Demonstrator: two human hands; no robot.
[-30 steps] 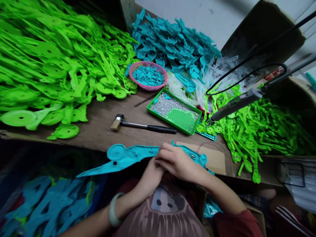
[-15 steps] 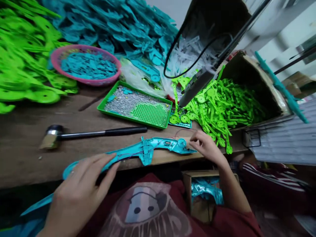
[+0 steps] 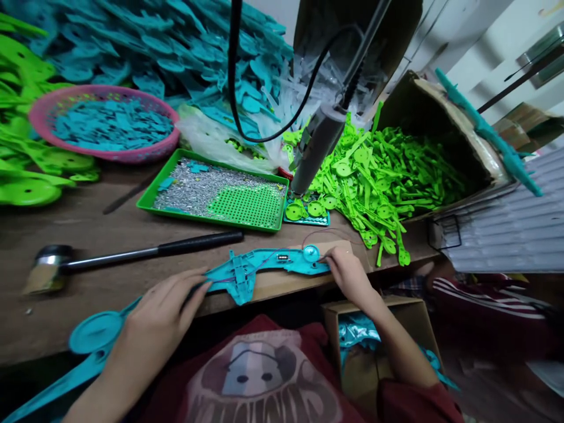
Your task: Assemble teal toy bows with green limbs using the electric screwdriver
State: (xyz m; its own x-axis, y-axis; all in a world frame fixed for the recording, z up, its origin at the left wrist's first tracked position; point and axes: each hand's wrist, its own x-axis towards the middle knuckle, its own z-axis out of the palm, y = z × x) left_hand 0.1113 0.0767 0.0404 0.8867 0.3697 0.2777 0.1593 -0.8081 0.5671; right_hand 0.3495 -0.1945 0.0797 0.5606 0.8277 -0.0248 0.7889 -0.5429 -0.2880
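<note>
A long turquoise plastic shell (image 3: 264, 258) lies across the table's front edge, its ribbed inner side up. Thin dark-red wires run along it, past a small metal-looking piece (image 3: 282, 257) and a round turquoise cup (image 3: 311, 253). My left hand (image 3: 163, 314) is closed around the shell's left part, thumb on the near side. My right hand (image 3: 348, 270) is closed in a pinch at the shell's right end, on a thin wire (image 3: 322, 257). Its fingertips partly hide the wire's end. Another stretch of thin wire loops on the table behind the right hand.
A rubber mallet (image 3: 132, 257) lies behind the shell. Beyond are a green tray (image 3: 211, 222) of small metal pieces, a pink basket (image 3: 118, 155) of turquoise parts and a grey upright tool (image 3: 319, 147). Green parts (image 3: 361, 176) spill rightward; an open carton (image 3: 396, 311) stands below.
The view has shifted, so most things on the table appear further left. My left hand's fingers have closed more around the shell. My right hand stays pinched at the shell's right end.
</note>
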